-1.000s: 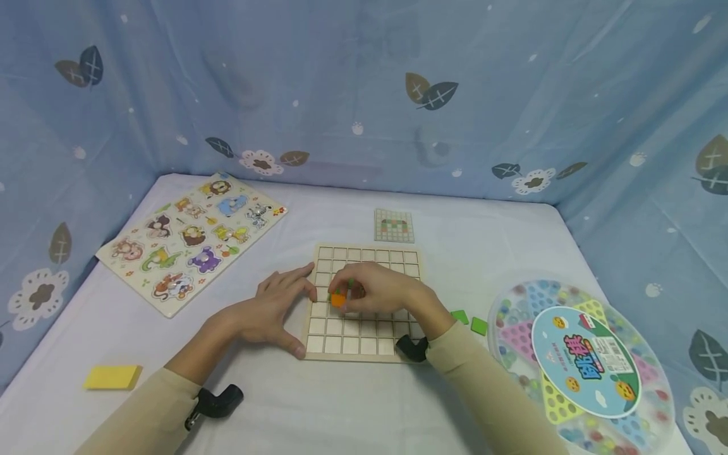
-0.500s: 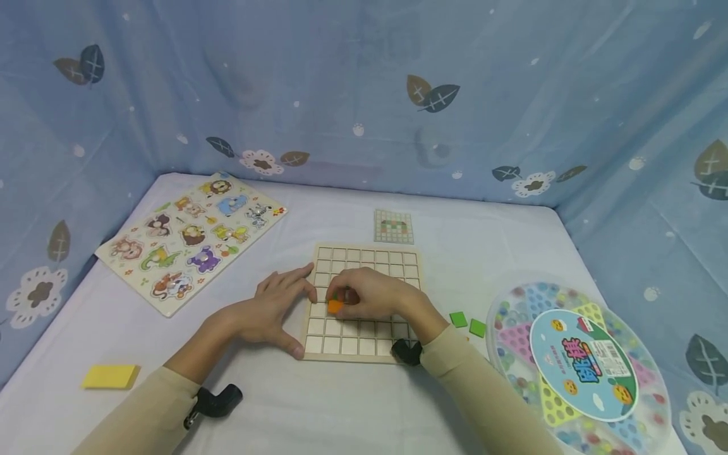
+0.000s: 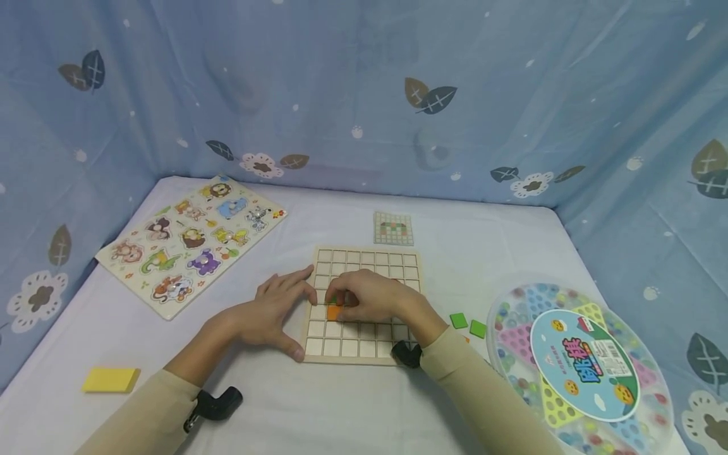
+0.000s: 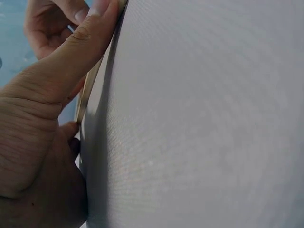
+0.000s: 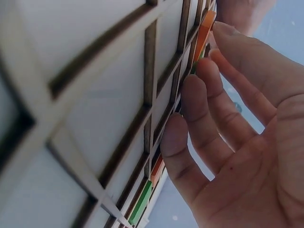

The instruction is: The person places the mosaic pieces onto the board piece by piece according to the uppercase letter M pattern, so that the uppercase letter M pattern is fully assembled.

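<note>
Orange tile [image 3: 334,312] — pinched by the right hand [image 3: 368,295], just right of the left hand [image 3: 270,314], fingers spread against the board [image 3: 349,348].

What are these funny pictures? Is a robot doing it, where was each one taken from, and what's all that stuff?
There's no robot here, just a person's bare left hand and right hand. The big picture comes from a camera worn on the head, looking forward and down. The other two come from cameras worn on the wrists, so the hands look huge. The left hand rests along the edge of a wooden grid board. The right hand seems to pinch an orange tile at one of the board's squares. Around them on the white cloth lie a small pattern card, an animal puzzle, a yellow block, green tiles and a round game box.
</note>
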### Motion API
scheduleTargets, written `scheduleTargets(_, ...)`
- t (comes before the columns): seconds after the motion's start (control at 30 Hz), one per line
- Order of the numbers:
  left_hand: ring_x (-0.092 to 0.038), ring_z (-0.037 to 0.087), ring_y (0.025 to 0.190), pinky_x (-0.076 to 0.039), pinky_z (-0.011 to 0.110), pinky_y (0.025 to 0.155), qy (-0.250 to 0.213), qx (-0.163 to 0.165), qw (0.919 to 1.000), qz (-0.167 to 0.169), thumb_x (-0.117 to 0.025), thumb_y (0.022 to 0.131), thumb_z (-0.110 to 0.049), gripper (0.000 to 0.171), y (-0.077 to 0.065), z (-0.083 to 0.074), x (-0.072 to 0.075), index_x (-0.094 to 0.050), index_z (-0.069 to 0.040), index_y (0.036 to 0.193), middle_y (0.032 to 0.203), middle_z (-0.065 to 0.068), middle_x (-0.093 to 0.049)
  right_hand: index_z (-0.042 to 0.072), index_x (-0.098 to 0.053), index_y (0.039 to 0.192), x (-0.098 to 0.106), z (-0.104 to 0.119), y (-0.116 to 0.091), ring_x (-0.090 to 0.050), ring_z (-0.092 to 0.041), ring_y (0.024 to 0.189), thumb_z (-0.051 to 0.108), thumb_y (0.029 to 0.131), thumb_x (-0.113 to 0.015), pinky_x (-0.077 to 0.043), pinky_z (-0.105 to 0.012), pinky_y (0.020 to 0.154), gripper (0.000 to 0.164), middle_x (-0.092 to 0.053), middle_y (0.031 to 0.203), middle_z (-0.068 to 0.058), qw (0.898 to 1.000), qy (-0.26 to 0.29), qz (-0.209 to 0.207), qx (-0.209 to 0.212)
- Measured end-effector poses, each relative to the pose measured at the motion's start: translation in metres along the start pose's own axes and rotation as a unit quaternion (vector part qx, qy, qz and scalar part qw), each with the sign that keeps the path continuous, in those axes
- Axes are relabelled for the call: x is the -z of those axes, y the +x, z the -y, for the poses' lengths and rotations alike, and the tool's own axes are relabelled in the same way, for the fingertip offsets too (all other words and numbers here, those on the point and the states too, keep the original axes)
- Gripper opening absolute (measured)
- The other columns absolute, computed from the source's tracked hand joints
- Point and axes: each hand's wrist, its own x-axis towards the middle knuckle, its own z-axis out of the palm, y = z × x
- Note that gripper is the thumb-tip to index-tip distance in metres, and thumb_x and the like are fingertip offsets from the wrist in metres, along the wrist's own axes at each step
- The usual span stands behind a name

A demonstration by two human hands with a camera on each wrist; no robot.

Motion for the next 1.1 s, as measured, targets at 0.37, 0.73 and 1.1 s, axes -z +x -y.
scheduleTargets(0.37,-0.008,0.042,0.157,-0.001,0.071,0.12,-0.004,-0.006,1.0,-0.005,-0.089,0.059,-0.068,0.088,-0.0005,-0.0005,0.0005,-0.047,-0.027,0.124,0.172,0.016,-0.008,0.014,-0.07,0.115,-0.0015,0.0009,0.0002,-0.059,-0.01,0.081,0.017,0.094,-0.076,-0.051,-0.024,0.075,0.022,-0.066,0.092,0.006,1.0,-0.011,-0.002,0.009)
scheduleTargets(0.73,-0.01,0.042,0.156,-0.001,0.071,0.12,-0.003,-0.006,0.9999,-0.008,-0.089,0.06,-0.068,0.087,-0.001,0.0003,-0.0007,-0.047,-0.027,0.124,0.172,0.016,-0.009,0.017,-0.068,0.116,-0.0036,0.0008,0.0013,-0.059,-0.009,0.08,0.023,0.094,-0.076,-0.051,-0.025,0.075,0.023,-0.064,0.088,0.008,0.999,-0.033,-0.011,-0.013)
scheduleTargets(1.1,-0.006,0.038,0.158,0.0,0.068,0.122,-0.001,0.002,1.0,-0.001,-0.089,0.057,-0.069,0.089,-0.0003,-0.001,0.0,-0.046,-0.028,0.124,0.173,0.012,-0.007,0.017,-0.071,0.108,-0.0021,0.0,-0.0003,-0.058,-0.01,0.085,0.021,0.096,-0.073,-0.051,-0.025,0.079,0.013,-0.063,0.093,0.009,0.999,-0.041,-0.008,-0.006)
